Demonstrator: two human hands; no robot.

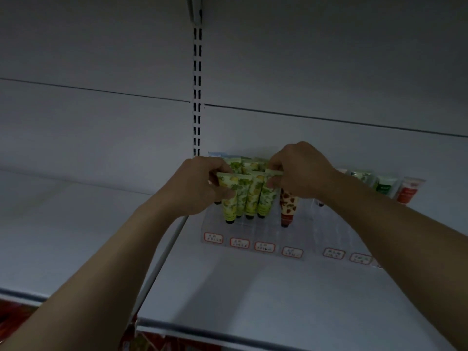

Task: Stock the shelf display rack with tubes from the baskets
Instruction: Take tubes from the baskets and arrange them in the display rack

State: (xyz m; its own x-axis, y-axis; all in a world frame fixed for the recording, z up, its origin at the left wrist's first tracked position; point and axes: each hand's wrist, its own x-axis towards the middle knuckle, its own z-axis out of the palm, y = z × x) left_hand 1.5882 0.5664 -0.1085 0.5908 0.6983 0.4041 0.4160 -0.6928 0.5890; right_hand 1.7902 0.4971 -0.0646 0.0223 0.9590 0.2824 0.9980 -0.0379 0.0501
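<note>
Green-yellow tubes (243, 196) stand cap-down in the clear acrylic display rack (253, 231), packed in rows at its left end, and a brown-spotted tube (287, 206) sits in the next slot to the right. Left hand (200, 186) grips the leftmost front tube; right hand (301, 171) pinches the flat crimped top of the rightmost one. Red-bordered label tags (239, 242) line the rack's front lip. Mixed tubes (385, 186) lean further right. White metal shelf (253, 287) lies smooth and open from rack to front edge.

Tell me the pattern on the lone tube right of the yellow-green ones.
The tube has a reddish, strawberry-like print on a pale ground; head view.
</note>
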